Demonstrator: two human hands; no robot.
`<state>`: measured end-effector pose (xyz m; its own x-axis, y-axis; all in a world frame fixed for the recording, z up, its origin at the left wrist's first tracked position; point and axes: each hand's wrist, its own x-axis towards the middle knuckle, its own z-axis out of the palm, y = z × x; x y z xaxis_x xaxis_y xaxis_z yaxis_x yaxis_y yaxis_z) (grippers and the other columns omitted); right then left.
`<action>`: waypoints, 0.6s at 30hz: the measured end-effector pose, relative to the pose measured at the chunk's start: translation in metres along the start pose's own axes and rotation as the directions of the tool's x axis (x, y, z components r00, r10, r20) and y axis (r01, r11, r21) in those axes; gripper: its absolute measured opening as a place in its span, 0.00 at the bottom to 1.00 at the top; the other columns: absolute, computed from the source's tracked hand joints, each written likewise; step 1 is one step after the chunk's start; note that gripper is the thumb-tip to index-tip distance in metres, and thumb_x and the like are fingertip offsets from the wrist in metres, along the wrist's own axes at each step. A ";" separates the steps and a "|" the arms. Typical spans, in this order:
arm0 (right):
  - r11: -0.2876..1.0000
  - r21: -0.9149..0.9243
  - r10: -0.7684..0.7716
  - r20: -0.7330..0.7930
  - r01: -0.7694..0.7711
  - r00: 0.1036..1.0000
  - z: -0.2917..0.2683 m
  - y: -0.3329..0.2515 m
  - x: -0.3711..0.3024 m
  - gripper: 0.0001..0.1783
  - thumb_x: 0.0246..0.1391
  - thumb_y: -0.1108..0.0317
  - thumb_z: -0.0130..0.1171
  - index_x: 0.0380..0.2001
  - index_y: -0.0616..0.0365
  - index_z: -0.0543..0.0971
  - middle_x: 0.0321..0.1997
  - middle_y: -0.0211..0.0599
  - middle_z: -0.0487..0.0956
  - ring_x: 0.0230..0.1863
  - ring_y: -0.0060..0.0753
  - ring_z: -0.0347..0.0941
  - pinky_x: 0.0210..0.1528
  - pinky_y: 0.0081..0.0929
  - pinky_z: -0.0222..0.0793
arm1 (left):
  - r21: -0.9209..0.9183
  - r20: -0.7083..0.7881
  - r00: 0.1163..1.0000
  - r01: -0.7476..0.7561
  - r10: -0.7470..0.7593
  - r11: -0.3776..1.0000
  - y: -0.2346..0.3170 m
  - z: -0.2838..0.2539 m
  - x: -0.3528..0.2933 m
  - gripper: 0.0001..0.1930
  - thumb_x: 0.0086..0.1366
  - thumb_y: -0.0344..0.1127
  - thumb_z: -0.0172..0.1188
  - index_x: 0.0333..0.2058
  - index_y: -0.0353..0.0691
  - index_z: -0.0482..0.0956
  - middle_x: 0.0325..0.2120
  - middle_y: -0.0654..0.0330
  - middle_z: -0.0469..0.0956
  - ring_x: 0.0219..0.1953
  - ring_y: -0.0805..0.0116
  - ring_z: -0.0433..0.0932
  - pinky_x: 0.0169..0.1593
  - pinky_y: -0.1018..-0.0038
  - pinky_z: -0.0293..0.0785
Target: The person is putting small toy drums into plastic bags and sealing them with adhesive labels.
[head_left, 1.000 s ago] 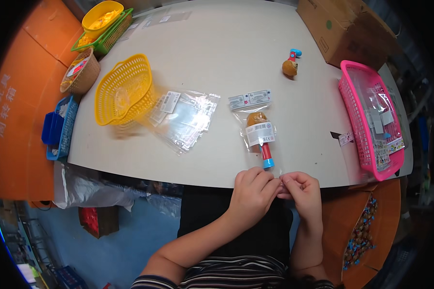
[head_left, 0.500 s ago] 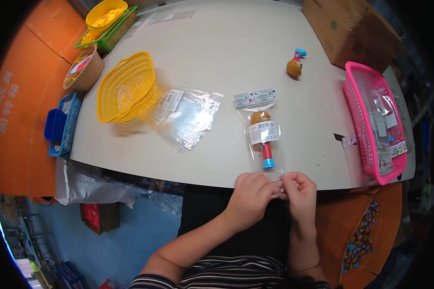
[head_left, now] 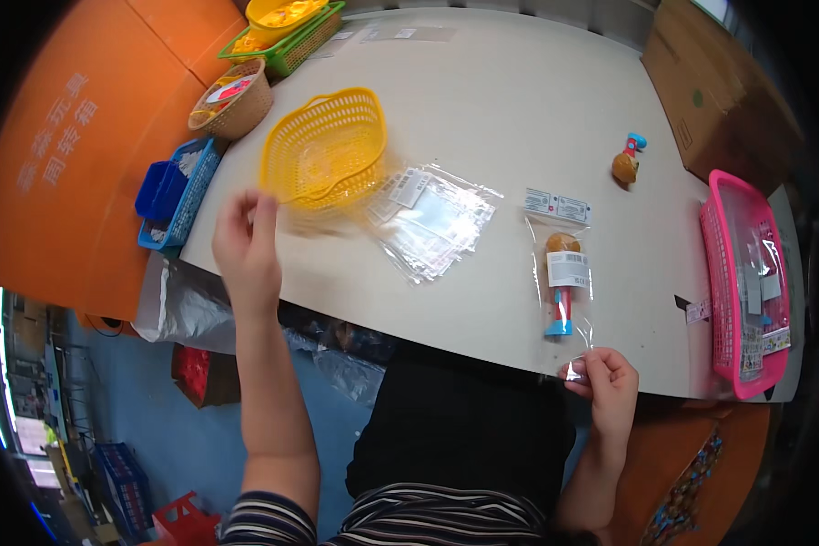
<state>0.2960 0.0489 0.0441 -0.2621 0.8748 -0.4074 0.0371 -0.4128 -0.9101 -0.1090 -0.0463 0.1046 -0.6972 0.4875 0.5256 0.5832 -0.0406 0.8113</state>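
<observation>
On the table's near right lies a clear plastic bag with a printed header at its far end. Inside is a toy with a brown rounded head, a red stem and a blue foot, partly covered by a white label. My right hand pinches the bag's near end between thumb and fingers at the table edge. Far to the left, my left hand is raised between the yellow basket and the blue basket. Its fingers are curled toward the thumb and slightly blurred; anything in them is hidden.
Flat clear bags lie right of the yellow basket. Farther back right are a similar loose toy and a cardboard box. A pink basket borders the right. Below the edge, an orange box holds many toys.
My left hand has left the bag's near end and swung far left, beside the yellow basket. The right hand keeps its pinch on the bag. The view has turned leftward.
</observation>
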 end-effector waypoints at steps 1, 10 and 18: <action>1.000 -0.017 -0.008 -0.005 0.007 1.000 -0.002 0.002 0.000 0.09 0.65 0.69 0.53 0.36 0.65 0.77 0.30 0.39 0.82 0.32 0.27 0.82 0.33 0.17 0.78 | 0.061 0.001 0.999 -0.037 0.037 0.997 -0.002 0.012 0.023 0.06 0.68 0.30 0.56 0.36 0.32 0.77 0.31 0.61 0.77 0.34 0.75 0.74 0.40 0.78 0.70; 0.999 -0.032 -0.036 0.006 0.036 0.999 -0.001 0.013 0.004 0.10 0.65 0.67 0.54 0.36 0.65 0.77 0.30 0.38 0.82 0.31 0.28 0.82 0.32 0.17 0.78 | 0.847 0.304 0.925 -0.154 -0.228 0.508 -0.093 0.048 0.119 0.14 0.58 0.37 0.63 0.38 0.31 0.81 0.34 0.44 0.82 0.38 0.47 0.81 0.46 0.60 0.76; 0.986 -0.165 -0.016 0.068 0.027 0.998 -0.011 -0.008 -0.004 0.08 0.63 0.71 0.55 0.37 0.67 0.78 0.28 0.38 0.82 0.27 0.25 0.80 0.32 0.18 0.76 | -0.123 0.769 0.525 -0.439 0.365 0.890 0.051 0.097 -0.088 0.24 0.55 0.26 0.65 0.52 0.43 0.76 0.56 0.47 0.72 0.56 0.46 0.74 0.58 0.59 0.71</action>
<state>0.3077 0.0516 0.0518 -0.3279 0.8619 -0.3868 0.1884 -0.3415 -0.9208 0.0222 -0.0062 0.0747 0.1673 0.9119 0.3747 0.7740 -0.3569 0.5230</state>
